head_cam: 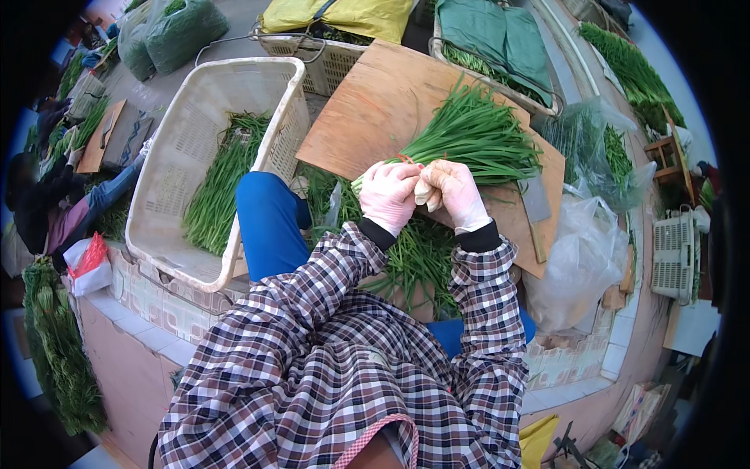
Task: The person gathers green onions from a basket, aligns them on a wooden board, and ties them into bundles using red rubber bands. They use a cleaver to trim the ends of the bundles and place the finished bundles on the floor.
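Both my hands wear thin pale gloves and meet at the near end of a bundle of green garlic chives [474, 135] lying on a wooden board [363, 111]. My left hand [388, 193] rests on the stem ends, fingers curled around a red tie [404, 158]. Close beside it, my right hand [451, 190] has its fingers pinched at the red tie; the fingertips partly hide it. A cleaver [534, 202] with a wooden handle lies on the board right of the bundle. Loose green leaves [410, 264] lie below the board, between my knees.
At left stands a large white plastic crate [140, 199] holding more chives [228, 187]. Crates under yellow cloth [340, 17] and green cloth [495, 41] stand beyond the board. Clear plastic bags [577, 258] are at right. Another person [53, 199] sits far left.
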The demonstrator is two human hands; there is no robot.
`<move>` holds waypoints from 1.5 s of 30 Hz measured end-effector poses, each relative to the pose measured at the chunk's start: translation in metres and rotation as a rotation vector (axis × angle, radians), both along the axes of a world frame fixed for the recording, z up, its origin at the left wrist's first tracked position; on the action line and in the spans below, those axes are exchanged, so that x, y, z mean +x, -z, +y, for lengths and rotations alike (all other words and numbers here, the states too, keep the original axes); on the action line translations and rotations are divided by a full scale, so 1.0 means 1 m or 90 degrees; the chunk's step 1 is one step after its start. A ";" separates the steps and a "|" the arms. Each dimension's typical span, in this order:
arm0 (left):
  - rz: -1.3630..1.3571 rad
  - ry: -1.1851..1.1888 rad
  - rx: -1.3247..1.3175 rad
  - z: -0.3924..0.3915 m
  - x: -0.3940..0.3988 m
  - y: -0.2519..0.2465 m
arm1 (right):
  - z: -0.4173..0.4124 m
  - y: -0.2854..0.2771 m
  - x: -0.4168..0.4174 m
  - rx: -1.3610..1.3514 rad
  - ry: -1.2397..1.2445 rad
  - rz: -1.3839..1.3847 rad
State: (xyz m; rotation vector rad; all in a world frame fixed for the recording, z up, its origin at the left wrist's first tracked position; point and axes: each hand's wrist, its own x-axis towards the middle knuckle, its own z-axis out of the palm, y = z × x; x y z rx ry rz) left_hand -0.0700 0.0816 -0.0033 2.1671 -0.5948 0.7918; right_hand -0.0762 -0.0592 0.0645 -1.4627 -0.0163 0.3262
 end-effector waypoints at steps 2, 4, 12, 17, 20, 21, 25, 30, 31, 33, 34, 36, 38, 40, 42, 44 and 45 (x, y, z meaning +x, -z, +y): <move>-0.010 -0.006 0.037 -0.002 -0.003 -0.001 | 0.001 0.001 -0.006 0.001 0.045 0.012; -0.014 0.033 0.052 0.006 -0.001 0.003 | 0.005 -0.005 -0.016 -0.001 0.073 -0.023; -0.045 0.121 0.096 0.022 0.006 0.010 | -0.001 0.024 -0.074 0.039 0.158 -0.090; 0.082 0.160 0.242 0.032 0.007 -0.016 | 0.005 0.000 -0.005 0.087 0.042 -0.120; 0.206 0.001 0.414 0.024 0.004 -0.038 | 0.010 -0.018 0.037 0.065 -0.014 -0.087; 0.260 -0.026 0.487 0.019 0.005 -0.052 | 0.014 -0.022 0.048 0.049 -0.021 -0.097; 0.201 -0.071 0.486 0.010 0.028 -0.026 | 0.033 -0.023 0.059 -0.049 0.022 -0.098; 0.017 -0.187 0.437 0.007 0.057 0.027 | 0.025 -0.021 0.028 -0.148 0.017 -0.048; 0.010 -0.199 0.485 0.006 0.057 0.026 | 0.022 -0.026 0.021 -0.170 0.026 -0.035; -0.020 -0.198 0.565 0.006 0.057 0.028 | 0.021 -0.017 0.012 -0.265 0.035 -0.119; -0.022 -0.208 0.585 0.007 0.058 0.030 | 0.021 -0.014 0.007 -0.255 0.023 -0.129; -0.004 -0.201 0.616 0.014 0.065 0.030 | 0.023 -0.016 -0.005 -0.229 -0.006 -0.147; 0.071 -0.156 0.623 0.019 0.062 0.018 | 0.025 -0.021 -0.025 -0.230 0.005 -0.153; 0.122 -0.112 0.612 0.022 0.064 0.007 | 0.018 -0.009 -0.040 -0.269 0.003 -0.173; 0.210 -0.040 0.603 0.020 0.058 -0.015 | 0.007 0.030 -0.056 -0.315 0.017 -0.124; 0.205 -0.038 0.601 0.020 0.054 -0.014 | -0.002 0.077 -0.064 -0.382 0.024 -0.033; 0.201 -0.040 0.599 0.020 0.054 -0.015 | -0.005 0.095 -0.063 -0.408 0.021 0.032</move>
